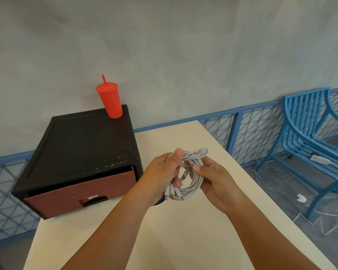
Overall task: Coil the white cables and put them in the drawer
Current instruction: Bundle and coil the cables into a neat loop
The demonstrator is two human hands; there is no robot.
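You hold the white cables in the air above the table, just to the right of the drawer and at about the height of its front. They are already gathered into a loose round coil of several turns. Your left hand grips the side of the coil nearer the drawer, thumb laid over the top of the loops and fingers curled through the middle. Your right hand pinches the far side, thumb pressed on the strands and the other fingers hidden behind them. The plug ends hang free at the bottom of the coil, on the drawer side. Expect the bundle to be light, limp and springy: thin cable like this likely wants to unwind as soon as the pinch slackens, and its smooth jacket probably lets the turns slide over one another. A good hold is probably across all the turns at once, where your left thumb sits, with the loose plugs tucked in so they do not snag the drawer's edge. The drawer, set in the black cabinet, looks nearly closed, so one hand seems needed at its handle notch. A red cup stands on the cabinet above the drawer, at the back right corner.
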